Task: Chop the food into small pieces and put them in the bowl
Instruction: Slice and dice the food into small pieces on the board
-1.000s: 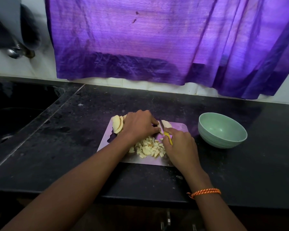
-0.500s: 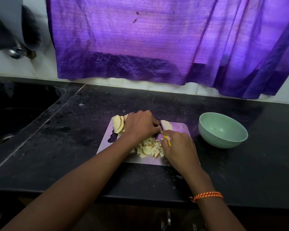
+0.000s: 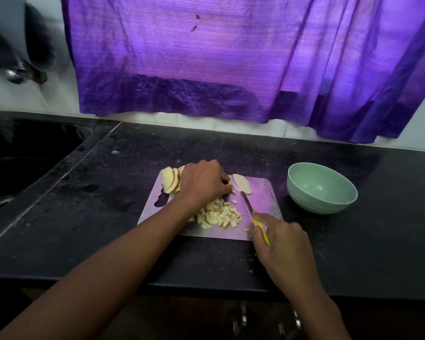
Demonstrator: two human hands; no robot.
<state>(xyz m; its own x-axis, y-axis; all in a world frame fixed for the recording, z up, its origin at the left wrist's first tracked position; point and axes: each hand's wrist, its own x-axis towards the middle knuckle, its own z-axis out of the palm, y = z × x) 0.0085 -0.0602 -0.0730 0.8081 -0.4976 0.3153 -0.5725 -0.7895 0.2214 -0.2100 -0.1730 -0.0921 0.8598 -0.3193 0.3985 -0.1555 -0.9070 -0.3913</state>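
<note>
A steel cutting board (image 3: pixel 263 192) lies on the black counter. A heap of small pale chopped pieces (image 3: pixel 220 214) sits near its front. Stacked slices (image 3: pixel 170 183) lie at its back left and one long slice (image 3: pixel 242 183) at the back middle. My left hand (image 3: pixel 203 180) rests curled over the food between them, fingertips on a slice. My right hand (image 3: pixel 284 241) grips the yellow handle of a small knife (image 3: pixel 247 204), whose blade points toward the long slice. A green bowl (image 3: pixel 302 187) stands right of the board, with nothing visible inside.
A dark sink (image 3: pixel 22 158) is sunk into the counter at the left, with a tap (image 3: pixel 17 72) on the wall above it. A purple curtain (image 3: pixel 231 57) hangs behind the counter. The counter's front edge (image 3: pixel 206 283) runs below my hands.
My right hand has drawn the knife back toward me and to the right, off the slice. The blade now shows in full. My left hand has stayed on the food.
</note>
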